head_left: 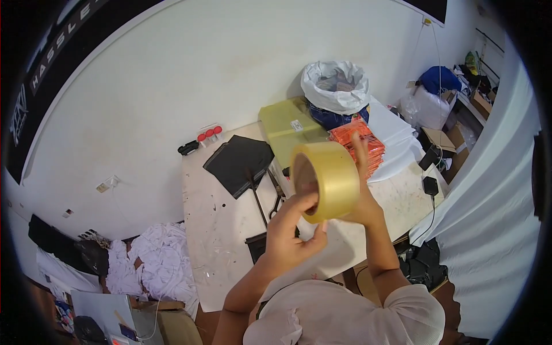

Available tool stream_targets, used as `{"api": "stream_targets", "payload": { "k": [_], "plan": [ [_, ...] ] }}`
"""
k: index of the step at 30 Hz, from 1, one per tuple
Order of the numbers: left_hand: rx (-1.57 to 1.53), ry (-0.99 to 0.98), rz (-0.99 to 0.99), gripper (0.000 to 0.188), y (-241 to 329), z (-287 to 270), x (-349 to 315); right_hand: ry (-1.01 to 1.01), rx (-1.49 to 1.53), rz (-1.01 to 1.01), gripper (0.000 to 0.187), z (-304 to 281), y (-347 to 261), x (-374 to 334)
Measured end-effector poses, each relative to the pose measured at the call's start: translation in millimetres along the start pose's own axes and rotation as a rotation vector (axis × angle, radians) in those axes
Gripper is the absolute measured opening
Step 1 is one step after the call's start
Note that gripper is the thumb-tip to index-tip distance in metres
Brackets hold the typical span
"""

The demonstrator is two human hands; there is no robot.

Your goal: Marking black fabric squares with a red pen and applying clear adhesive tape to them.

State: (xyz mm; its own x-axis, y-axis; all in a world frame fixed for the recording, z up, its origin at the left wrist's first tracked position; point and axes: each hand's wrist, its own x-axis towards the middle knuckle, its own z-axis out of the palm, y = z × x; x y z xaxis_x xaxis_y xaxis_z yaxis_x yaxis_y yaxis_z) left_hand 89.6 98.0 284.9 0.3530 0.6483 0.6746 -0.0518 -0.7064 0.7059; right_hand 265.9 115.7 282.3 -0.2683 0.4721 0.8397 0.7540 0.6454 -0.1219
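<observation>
So the left hand [290, 238] has a grip on a wide, glossy yellowish roll of tape [340, 179], with fingertips hooked inside the core and the thumb underneath. The right hand [365, 201] is just behind the roll's right side with a finger or two pointing up; can't tell if it's actually gripping, since the tape blocks the view. The roll itself is held up over the middle of a cream-coloured table [210, 253], tilted so you can see into the core.

Past it, there's a stack of shiny orange plastic packets [375, 150], then a pale yellow flat package [282, 123] and a white plastic sack [319, 92] with its rim rolled open. Over left, a flat black sheet [238, 164] lies near three red round pieces [210, 134]. Rumpled white cloth [164, 253] is heaped on the floor left of the table.
</observation>
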Motion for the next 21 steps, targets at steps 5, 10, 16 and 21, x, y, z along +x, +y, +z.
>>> {"api": "stream_targets", "payload": {
  "k": [5, 10, 16, 21],
  "plan": [
    [-0.009, 0.08, 0.157, 0.033, -16.6, 7.8, -4.7, -0.13, 0.605, 0.308, 0.035, -20.9, -22.7, -6.0],
    [-0.035, 0.169, 0.153, 0.033, -19.8, 7.9, -0.2, -0.011, 0.44, 0.145, 0.031, -12.0, -23.7, -7.9],
    [-0.209, 0.156, 0.028, 0.028, -9.0, 5.3, -1.8, 0.058, 0.309, -0.002, 0.026, -0.4, -18.9, -20.1],
    [-0.299, 0.161, -0.054, 0.026, -2.4, 2.3, -1.2, 0.105, -0.087, -0.136, 0.018, 10.8, -11.7, -32.1]
  ]
}}
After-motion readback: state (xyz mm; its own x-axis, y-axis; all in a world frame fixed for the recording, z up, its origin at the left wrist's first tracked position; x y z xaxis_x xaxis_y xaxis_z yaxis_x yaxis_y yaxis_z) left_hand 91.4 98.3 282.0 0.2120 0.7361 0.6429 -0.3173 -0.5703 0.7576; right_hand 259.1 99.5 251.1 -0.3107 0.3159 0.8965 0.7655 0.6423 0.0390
